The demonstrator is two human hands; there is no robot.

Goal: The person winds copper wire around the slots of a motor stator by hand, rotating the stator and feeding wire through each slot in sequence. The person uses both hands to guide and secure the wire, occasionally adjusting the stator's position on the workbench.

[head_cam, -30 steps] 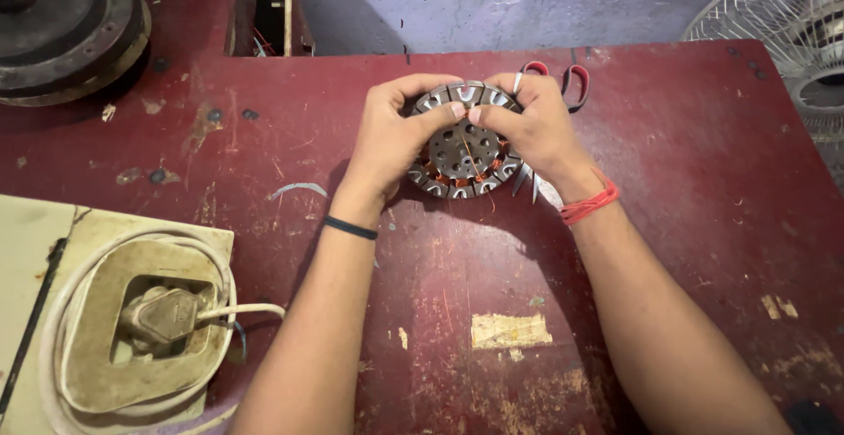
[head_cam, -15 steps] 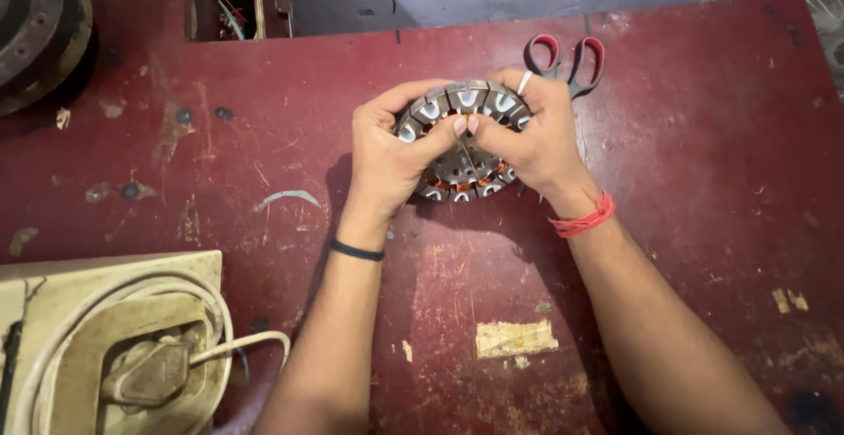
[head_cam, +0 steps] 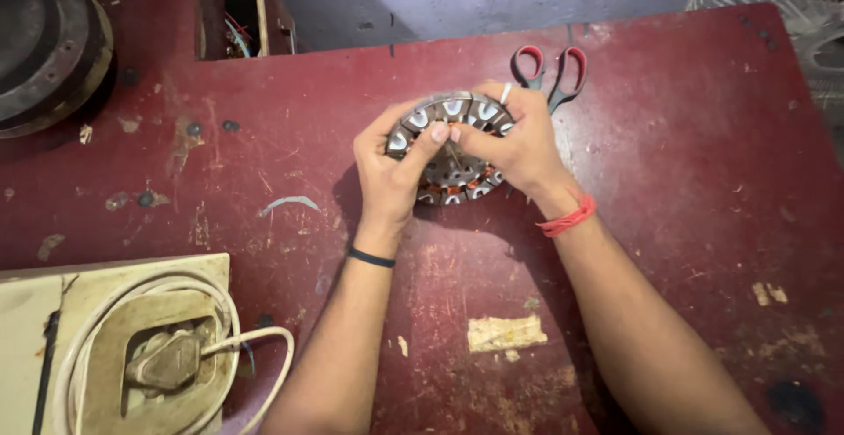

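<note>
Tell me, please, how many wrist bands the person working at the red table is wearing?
2: a thin black band on the left wrist, below the left hand, and a red thread band on the right wrist. None seems hidden.

One round metal motor stator (head_cam: 450,149), grey laminated ring with slots around its rim, copper-coloured traces inside. It sits tilted on edge, lower rim on the red table (head_cam: 264,154), near the far edge, partly covered from both sides.
</note>
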